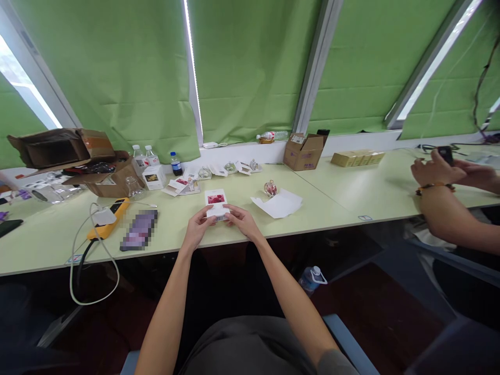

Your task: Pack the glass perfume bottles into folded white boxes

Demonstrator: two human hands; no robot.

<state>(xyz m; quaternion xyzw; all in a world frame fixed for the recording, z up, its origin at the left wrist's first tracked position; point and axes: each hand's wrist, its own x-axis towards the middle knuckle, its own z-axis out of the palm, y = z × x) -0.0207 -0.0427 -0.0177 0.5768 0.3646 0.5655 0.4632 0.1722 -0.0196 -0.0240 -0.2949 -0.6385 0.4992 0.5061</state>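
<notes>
A small white box [216,202] with a red-pink picture on top and a barcode on its near end lies on the pale green table [336,203]. My left hand [198,225] and my right hand [242,220] both grip its near end, fingers pinched on the box from either side. Just right of the box lies a flattened white sheet of card [278,204] with a small round glass bottle [270,188] with a red inside standing at its far edge.
Left of my hands lie a phone [138,230], a yellow device with a white charger and cable [105,216], open cardboard boxes [78,156], water bottles [145,155] and small packets. A cardboard box [303,151] stands at the back. Another person's hands [439,169] hold a phone at right.
</notes>
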